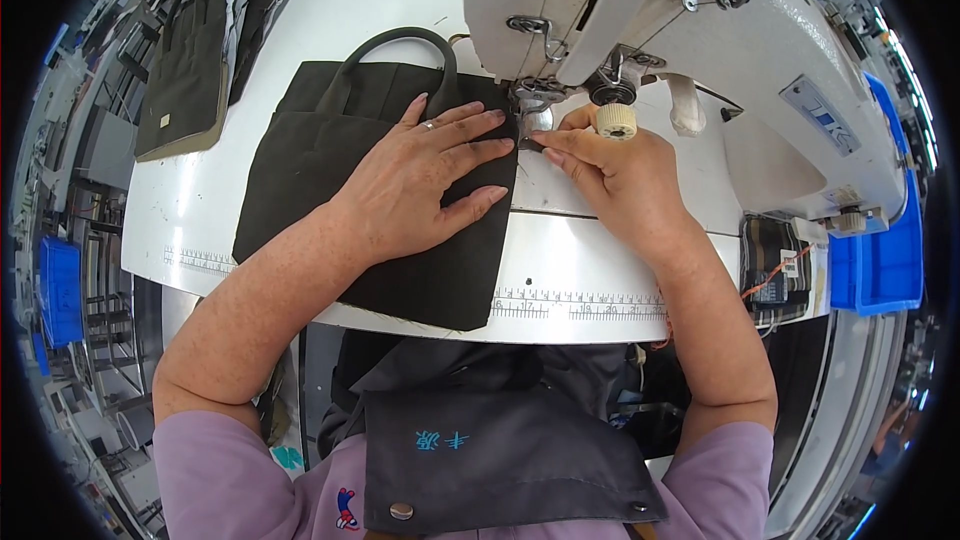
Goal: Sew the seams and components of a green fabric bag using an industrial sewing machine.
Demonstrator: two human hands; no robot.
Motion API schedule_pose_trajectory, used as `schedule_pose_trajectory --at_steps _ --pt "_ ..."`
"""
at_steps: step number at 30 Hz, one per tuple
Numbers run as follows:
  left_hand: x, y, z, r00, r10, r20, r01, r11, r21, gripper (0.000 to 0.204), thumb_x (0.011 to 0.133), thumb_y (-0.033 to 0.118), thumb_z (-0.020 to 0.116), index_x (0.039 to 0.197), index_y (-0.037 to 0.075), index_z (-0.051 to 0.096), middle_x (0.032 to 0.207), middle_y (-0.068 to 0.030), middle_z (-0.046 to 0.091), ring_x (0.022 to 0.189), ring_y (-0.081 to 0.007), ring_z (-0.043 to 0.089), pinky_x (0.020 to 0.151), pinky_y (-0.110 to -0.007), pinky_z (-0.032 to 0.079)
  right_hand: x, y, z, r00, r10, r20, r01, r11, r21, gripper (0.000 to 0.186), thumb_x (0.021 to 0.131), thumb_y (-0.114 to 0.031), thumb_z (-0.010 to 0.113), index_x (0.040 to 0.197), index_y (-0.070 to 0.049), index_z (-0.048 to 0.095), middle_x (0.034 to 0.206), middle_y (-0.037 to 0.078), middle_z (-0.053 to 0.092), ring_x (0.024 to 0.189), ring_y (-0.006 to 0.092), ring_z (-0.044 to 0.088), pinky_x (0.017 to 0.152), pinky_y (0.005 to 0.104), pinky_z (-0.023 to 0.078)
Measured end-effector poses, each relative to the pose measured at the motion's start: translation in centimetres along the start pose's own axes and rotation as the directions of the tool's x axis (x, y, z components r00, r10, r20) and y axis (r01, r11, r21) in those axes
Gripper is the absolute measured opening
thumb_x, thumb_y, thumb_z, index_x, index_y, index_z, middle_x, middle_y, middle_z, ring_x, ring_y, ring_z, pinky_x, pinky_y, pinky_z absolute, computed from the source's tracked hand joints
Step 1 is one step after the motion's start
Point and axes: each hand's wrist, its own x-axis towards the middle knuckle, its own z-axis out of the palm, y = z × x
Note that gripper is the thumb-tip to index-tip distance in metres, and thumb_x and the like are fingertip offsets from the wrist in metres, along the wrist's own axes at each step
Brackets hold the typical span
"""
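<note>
Two bare hands work at a white sewing table [590,270] with printed ruler strips along its near edge. The left hand [425,185] lies flat, fingers spread, pressing down on a dark olive fabric bag panel with a looped handle [320,140]; it holds nothing in a grasp, only weighs the cloth down. The right hand [625,175] sits just beside it, its fingertips pinched on the panel's right edge close under the presser foot [535,100] of the white industrial sewing machine [700,30]. The panel lies across the table's middle, its upper right corner at the needle and its lower corner hanging a little past the near table edge. To the right of the panel's edge the table surface is bare between the two hands. A stack of similar olive fabric pieces [185,75] rests well apart at the far left of the table. A blue plastic bin [885,260] stands beyond the table's right edge.
</note>
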Motion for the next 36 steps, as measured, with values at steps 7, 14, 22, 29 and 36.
schedule_pose_trajectory --at_steps 7,14,22,29,36 --pt "0.0 -0.1 0.1 1.000 0.019 -0.018 -0.020 1.000 -0.020 0.045 0.093 0.029 0.073 0.133 0.011 0.067 0.150 -0.0114 0.057 0.144 -0.0305 0.049 0.120 -0.064 0.031 0.0 -0.1 0.6 0.991 -0.135 -0.011 0.129 0.966 -0.222 0.016 0.089 -0.026 0.076 0.102 -0.018 0.081 0.088 0.008 0.068 0.073 0.0273 0.070 0.063 0.0398 0.054" --pt "0.0 -0.1 0.1 1.000 0.007 0.004 -0.007 1.000 -0.018 0.046 0.095 0.031 0.071 0.136 0.012 0.065 0.150 -0.0120 0.056 0.144 -0.0305 0.048 0.120 -0.064 0.030 0.2 -0.4 0.5 0.995 -0.103 0.011 0.103 0.961 -0.258 0.017 0.090 -0.029 0.075 0.103 -0.019 0.081 0.083 0.009 0.067 0.070 0.0280 0.069 0.062 0.0406 0.055" --pt "0.1 -0.3 0.4 1.000 0.018 -0.024 -0.017 1.000 0.010 0.045 0.095 0.032 0.070 0.135 0.011 0.064 0.150 -0.0120 0.056 0.144 -0.0302 0.048 0.120 -0.063 0.030 0.1 -0.2 0.8 0.997 -0.080 0.022 0.083 0.950 -0.302 0.017 0.092 -0.031 0.073 0.104 -0.020 0.081 0.083 0.011 0.066 0.071 0.0286 0.069 0.062 0.0414 0.055" --pt "1.0 -1.2 0.6 0.998 0.019 -0.061 -0.018 1.000 0.008 0.043 0.095 0.033 0.071 0.132 0.010 0.067 0.147 -0.0129 0.057 0.142 -0.0310 0.050 0.120 -0.062 0.031 0.9 0.6 1.3 0.994 -0.103 -0.020 0.091 0.943 -0.320 0.018 0.094 -0.031 0.071 0.107 -0.022 0.080 0.082 0.009 0.065 0.071 0.0286 0.069 0.062 0.0417 0.055" --pt "1.3 -1.4 0.6 0.998 0.024 -0.061 -0.024 1.000 0.010 0.042 0.096 0.034 0.071 0.131 0.010 0.067 0.146 -0.0134 0.058 0.141 -0.0319 0.051 0.120 -0.062 0.031 1.1 0.9 1.6 0.996 -0.080 -0.031 0.065 0.939 -0.337 0.017 0.096 -0.032 0.070 0.106 -0.020 0.079 0.081 0.009 0.066 0.072 0.0284 0.070 0.061 0.0423 0.056"
